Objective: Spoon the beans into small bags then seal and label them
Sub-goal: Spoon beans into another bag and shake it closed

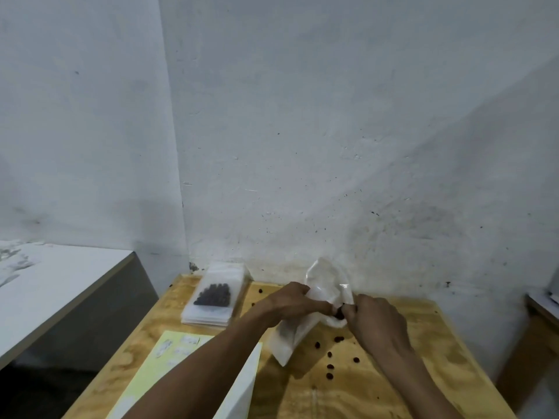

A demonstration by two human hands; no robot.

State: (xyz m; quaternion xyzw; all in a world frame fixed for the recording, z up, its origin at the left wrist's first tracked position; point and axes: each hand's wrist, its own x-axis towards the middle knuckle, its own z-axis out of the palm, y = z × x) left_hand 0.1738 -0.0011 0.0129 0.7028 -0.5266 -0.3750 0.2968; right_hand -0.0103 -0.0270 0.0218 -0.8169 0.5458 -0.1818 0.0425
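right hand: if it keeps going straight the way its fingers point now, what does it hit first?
The right hand points left and slightly up at the clear bag it already pinches, a bean at its fingers. Straight beyond that: the left hand, almost touching. Depth unclear.

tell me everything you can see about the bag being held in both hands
The small bag is a translucent whitish plastic pouch, held tilted above the wooden table, its closed bottom toward the person and its mouth toward the wall. The mouth gapes wide, the plastic there clear and glossy. The left hand grips one side of the opening; the right hand pinches the other, with a dark bean between its fingers at the rim. Loose beans lie on the table beside it.
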